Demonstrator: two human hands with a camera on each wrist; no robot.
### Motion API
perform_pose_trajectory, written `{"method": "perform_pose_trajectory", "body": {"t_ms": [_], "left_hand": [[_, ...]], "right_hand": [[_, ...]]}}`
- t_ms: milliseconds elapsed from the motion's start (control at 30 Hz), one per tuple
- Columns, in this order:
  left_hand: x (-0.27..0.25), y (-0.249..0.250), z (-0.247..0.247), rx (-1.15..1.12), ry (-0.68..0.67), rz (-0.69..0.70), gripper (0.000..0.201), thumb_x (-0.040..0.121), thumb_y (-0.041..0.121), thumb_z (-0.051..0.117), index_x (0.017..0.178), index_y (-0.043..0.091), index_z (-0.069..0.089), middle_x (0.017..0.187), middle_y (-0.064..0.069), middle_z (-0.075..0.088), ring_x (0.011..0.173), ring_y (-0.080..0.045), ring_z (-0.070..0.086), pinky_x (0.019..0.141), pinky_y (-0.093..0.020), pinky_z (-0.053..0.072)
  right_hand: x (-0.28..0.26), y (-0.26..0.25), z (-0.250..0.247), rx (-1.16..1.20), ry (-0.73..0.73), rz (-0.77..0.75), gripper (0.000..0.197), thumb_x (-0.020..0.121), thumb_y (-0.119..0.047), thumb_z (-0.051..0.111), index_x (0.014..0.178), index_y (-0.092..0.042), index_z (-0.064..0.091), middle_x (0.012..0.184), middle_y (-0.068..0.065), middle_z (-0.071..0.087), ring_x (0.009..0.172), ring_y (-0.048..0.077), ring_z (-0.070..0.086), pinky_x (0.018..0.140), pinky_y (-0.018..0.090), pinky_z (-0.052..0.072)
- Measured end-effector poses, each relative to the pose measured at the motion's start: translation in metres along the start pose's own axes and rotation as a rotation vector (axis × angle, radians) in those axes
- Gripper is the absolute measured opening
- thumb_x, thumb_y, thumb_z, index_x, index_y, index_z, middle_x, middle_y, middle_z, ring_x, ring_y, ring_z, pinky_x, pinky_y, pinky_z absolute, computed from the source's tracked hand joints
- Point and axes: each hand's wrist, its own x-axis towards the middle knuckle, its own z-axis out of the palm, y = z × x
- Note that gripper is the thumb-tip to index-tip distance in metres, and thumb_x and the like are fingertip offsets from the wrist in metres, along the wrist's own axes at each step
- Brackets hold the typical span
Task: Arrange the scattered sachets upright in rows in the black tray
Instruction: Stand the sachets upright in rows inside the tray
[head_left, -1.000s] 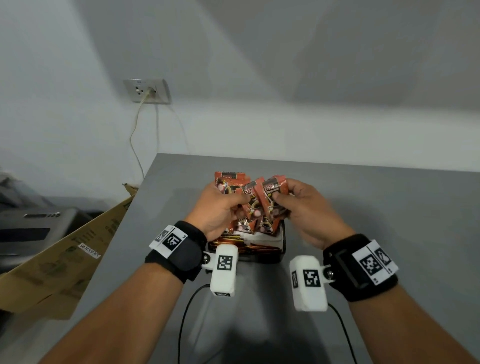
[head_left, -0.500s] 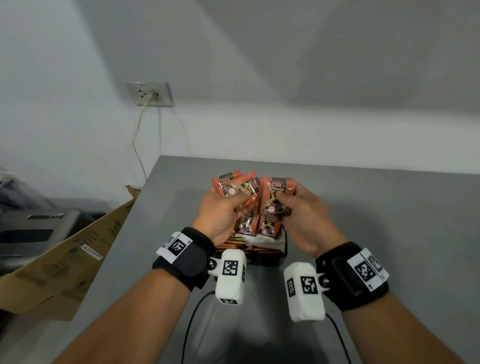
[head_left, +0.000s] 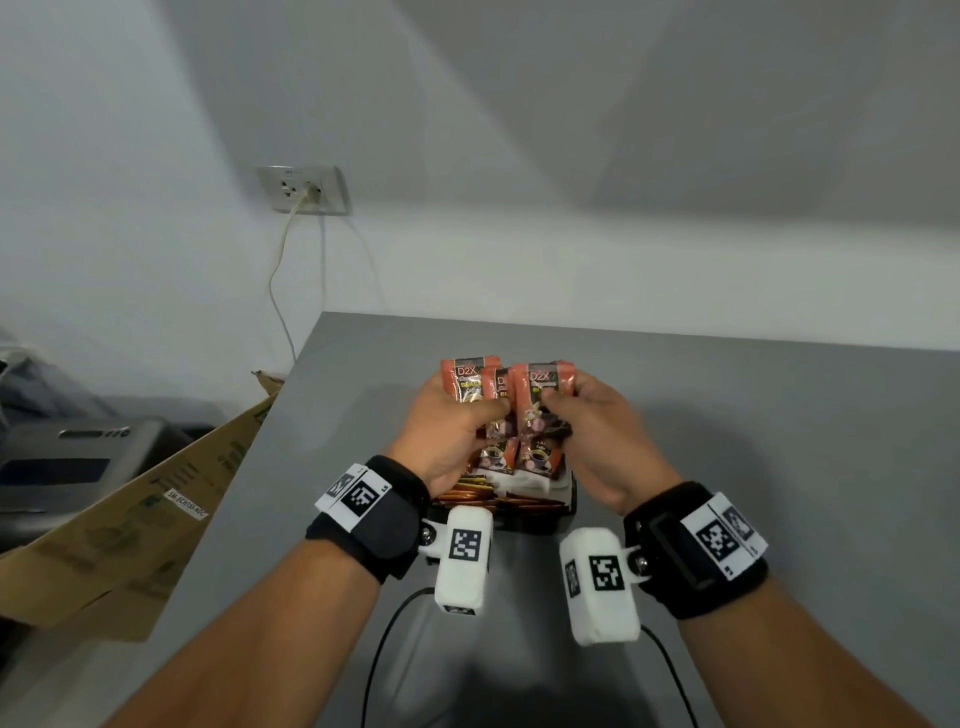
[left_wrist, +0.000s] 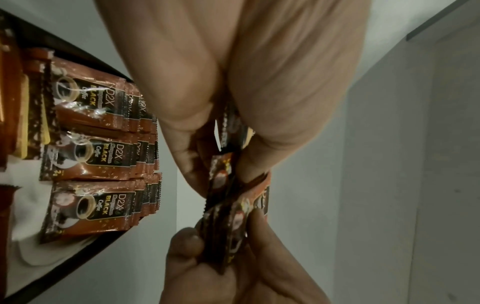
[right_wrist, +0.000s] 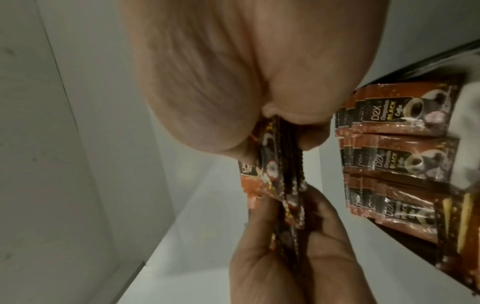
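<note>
Bare forearms; black wrist straps (head_left: 387, 525) with white square-code tags, white coded camera blocks (head_left: 463, 558), thin black cables (head_left: 382, 644).

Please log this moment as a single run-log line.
left hand: grips sachets | right hand: grips same bunch | bunch above black tray | rows in tray: partly filled

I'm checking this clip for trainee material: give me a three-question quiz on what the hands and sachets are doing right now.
1. True or false: both hands grip the bunch of sachets above the black tray.
2. What stands in the tray already? A) nothing B) rows of D2X sachets C) tea bags
3. What is plugged into the wall socket?

Key:
1. True: the left hand and the right hand each hold the bunch.
2. B.
3. A pale cable.
</note>
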Motion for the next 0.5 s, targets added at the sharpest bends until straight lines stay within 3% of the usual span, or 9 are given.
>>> {"method": "perform_pose_trajectory", "body": {"t_ms": [100,200,267,333,433,500], "left_hand": [[-0.002,0.001,0.003,-0.044,-0.052,-0.015,0.039,0.092,-0.009,0.056,0.13,-0.004,0.053,0.118,-0.025,0.068,0.099,-0.035,0.071,0.077,-0.043,0.06],[-0.004,0.003,0.002,-0.179,-0.075,-0.05,0.035,0.102,0.016,0.051,0.137,0.012,0.054,0.121,-0.02,0.067,0.102,-0.037,0.066,0.078,-0.049,0.059],[-0.003,0.003,0.0,-0.166,-0.083,-0.077,0.037,0.104,0.038,0.047,0.138,0.028,0.054,0.128,-0.014,0.066,0.114,-0.04,0.064,0.088,-0.055,0.054],[-0.005,0.0,0.003,-0.129,-0.118,-0.105,0.048,0.101,0.053,0.042,0.139,0.027,0.055,0.135,-0.017,0.062,0.125,-0.041,0.058,0.098,-0.056,0.048],[-0.006,-0.004,0.014,-0.16,-0.158,-0.124,0.052,0.102,0.046,0.046,0.139,0.012,0.056,0.134,-0.02,0.061,0.123,-0.035,0.06,0.095,-0.048,0.053],[-0.006,-0.004,0.017,-0.179,-0.137,-0.126,0.041,0.104,0.029,0.048,0.138,0.007,0.053,0.128,-0.021,0.064,0.114,-0.032,0.065,0.081,-0.039,0.057]], "right_hand": [[0.001,0.003,0.007,-0.021,0.032,0.009,0.025,0.103,-0.006,0.047,0.104,-0.012,0.071,0.097,0.012,0.076,0.088,0.025,0.07,0.091,0.051,0.057],[0.002,-0.002,0.003,0.132,0.073,-0.006,0.026,0.101,-0.002,0.046,0.106,-0.006,0.071,0.102,0.017,0.075,0.093,0.031,0.069,0.099,0.054,0.052],[0.001,-0.006,0.001,0.28,0.091,0.014,0.027,0.099,0.002,0.044,0.113,0.006,0.067,0.107,0.025,0.072,0.096,0.036,0.067,0.097,0.054,0.053],[-0.004,-0.008,0.008,0.289,0.043,0.008,0.03,0.097,0.003,0.043,0.113,0.006,0.068,0.109,0.026,0.072,0.099,0.035,0.069,0.094,0.051,0.055],[-0.012,-0.006,0.023,0.033,-0.021,-0.062,0.034,0.098,0.002,0.045,0.106,-0.012,0.076,0.095,0.005,0.079,0.09,0.021,0.074,0.073,0.031,0.06],[-0.009,-0.001,0.024,-0.226,0.01,-0.173,0.036,0.095,-0.001,0.048,0.101,-0.022,0.077,0.088,-0.002,0.078,0.083,0.018,0.073,0.069,0.03,0.059]]}}
